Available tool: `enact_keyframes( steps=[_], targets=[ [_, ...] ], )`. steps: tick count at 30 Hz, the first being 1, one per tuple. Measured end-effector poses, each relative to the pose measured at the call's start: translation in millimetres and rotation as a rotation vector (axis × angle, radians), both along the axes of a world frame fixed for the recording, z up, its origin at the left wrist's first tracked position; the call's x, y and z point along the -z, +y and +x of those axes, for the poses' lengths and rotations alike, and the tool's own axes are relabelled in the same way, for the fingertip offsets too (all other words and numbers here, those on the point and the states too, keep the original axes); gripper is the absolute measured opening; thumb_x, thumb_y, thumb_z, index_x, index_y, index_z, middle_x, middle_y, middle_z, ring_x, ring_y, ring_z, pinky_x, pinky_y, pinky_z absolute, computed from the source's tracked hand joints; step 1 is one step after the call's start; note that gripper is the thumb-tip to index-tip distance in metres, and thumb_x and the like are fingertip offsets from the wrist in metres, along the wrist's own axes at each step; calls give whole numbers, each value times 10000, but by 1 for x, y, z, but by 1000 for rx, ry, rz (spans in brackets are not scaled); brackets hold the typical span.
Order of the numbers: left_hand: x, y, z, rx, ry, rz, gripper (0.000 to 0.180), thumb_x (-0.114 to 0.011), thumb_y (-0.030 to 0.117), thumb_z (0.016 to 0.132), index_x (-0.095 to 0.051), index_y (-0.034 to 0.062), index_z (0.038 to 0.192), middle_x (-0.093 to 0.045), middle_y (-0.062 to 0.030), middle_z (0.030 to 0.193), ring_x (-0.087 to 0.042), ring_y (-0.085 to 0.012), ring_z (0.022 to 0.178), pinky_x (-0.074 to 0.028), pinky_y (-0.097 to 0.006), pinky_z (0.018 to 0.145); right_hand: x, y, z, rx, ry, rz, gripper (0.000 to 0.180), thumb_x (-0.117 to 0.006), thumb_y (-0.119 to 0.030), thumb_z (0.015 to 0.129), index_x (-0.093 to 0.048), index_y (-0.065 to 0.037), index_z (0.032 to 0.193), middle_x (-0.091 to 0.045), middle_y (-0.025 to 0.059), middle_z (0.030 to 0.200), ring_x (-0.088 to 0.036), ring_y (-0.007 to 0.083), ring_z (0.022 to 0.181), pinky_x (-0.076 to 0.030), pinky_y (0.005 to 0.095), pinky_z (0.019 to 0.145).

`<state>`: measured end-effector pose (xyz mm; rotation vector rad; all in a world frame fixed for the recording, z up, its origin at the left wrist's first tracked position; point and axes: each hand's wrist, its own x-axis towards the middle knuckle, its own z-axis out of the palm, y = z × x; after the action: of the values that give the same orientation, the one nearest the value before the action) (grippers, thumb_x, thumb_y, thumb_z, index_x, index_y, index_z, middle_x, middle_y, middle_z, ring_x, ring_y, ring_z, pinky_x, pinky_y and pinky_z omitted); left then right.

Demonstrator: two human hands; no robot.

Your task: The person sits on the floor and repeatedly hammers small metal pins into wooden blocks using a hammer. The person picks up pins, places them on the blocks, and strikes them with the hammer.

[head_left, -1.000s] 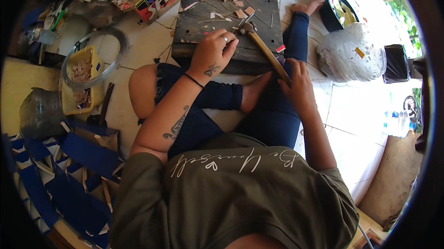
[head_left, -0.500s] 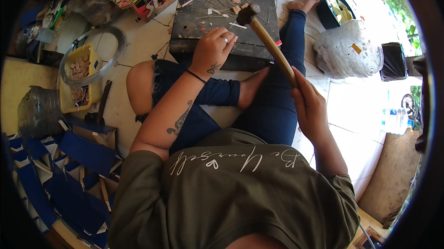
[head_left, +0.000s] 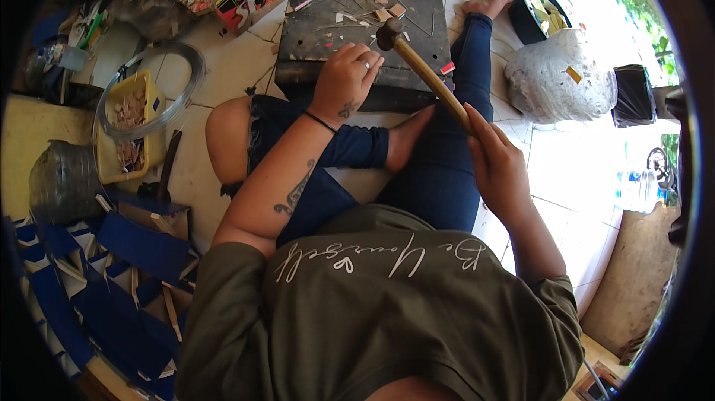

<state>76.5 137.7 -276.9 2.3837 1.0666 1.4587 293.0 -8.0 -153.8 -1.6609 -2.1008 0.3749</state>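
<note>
Right hand (head_left: 500, 163) wraps around a wooden-handled hammer (head_left: 427, 73), head over the right of a low black workbench (head_left: 432, 2). Left hand (head_left: 346, 75), fingers bunched, is at its near edge; anything held is hidden.

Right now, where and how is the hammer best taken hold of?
Likely by the near end of its wooden handle, coming from the right, as the right hand does: the long, slim handle slants toward that side, with the dark head at its far end.
</note>
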Motion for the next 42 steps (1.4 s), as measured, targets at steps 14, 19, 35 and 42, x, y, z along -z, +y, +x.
enact_keyframes(
  steps=[14, 19, 35, 42],
  targets=[
    [2, -1, 1, 14, -32, -24, 70, -659, 60, 839, -624, 10, 806, -591, -100, 792, -576, -291, 774, -485, -386, 711, 10, 3, 1, 1, 15, -15, 442, -540, -59, 935, -498, -98, 1373, -627, 159, 965, -649, 359, 761, -503, 431, 650],
    [1, -1, 0, 13, -46, -19, 68, -664, 57, 836, -623, 12, 804, -590, -98, 790, -578, -289, 776, -486, -381, 712, 13, 1, 1, -3, 65, -3, 437, -539, -67, 937, -497, -96, 1372, -623, 165, 953, -641, 371, 761, -499, 436, 646],
    [1, -1, -2, 15, -37, -49, 53, -668, 51, 846, -643, 6, 831, -634, -107, 820, -616, -297, 786, -499, -375, 714, 15, 2, -1, 13, 24, 13, 473, -545, -47, 925, -480, -102, 1391, -618, 156, 930, -641, 372, 750, -503, 445, 638],
    [-7, -2, -1, 8, -104, -92, 52, -675, 74, 836, -655, 27, 830, -608, -90, 785, -598, -289, 771, -493, -370, 719, 22, 21, 15, 107, 111, 85, 421, -565, -79, 926, -544, -123, 1345, -603, 141, 911, -631, 340, 785, -493, 405, 682]
  ],
)
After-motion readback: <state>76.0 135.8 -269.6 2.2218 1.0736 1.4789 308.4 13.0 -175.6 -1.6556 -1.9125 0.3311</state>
